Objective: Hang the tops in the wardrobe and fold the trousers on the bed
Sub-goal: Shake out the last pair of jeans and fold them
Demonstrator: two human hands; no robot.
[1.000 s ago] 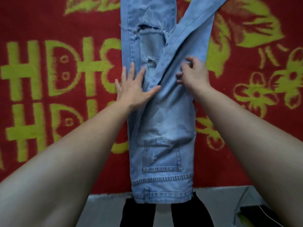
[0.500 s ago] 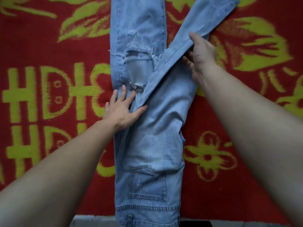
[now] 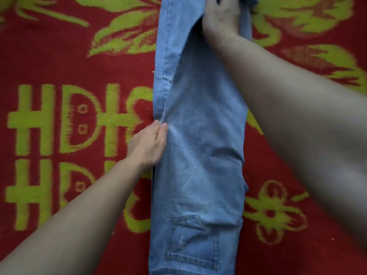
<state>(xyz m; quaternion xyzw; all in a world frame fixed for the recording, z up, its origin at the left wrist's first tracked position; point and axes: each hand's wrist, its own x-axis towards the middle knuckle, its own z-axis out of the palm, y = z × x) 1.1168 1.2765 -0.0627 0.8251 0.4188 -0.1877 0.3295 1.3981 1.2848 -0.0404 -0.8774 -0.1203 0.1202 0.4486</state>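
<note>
Pinching jeans [image 3: 200,139] at left edge: left fingers [image 3: 163,127]; right fingers [image 3: 226,3] higher

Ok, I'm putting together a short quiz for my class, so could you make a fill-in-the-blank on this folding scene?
1. The jeans lie on a ____ blanket with yellow-green patterns.
2. The left hand pinches the ____ edge of the jeans, next to the lettering.
3. The right hand holds the jeans at the ____ of the view.

Missing words: red; left; top
</note>
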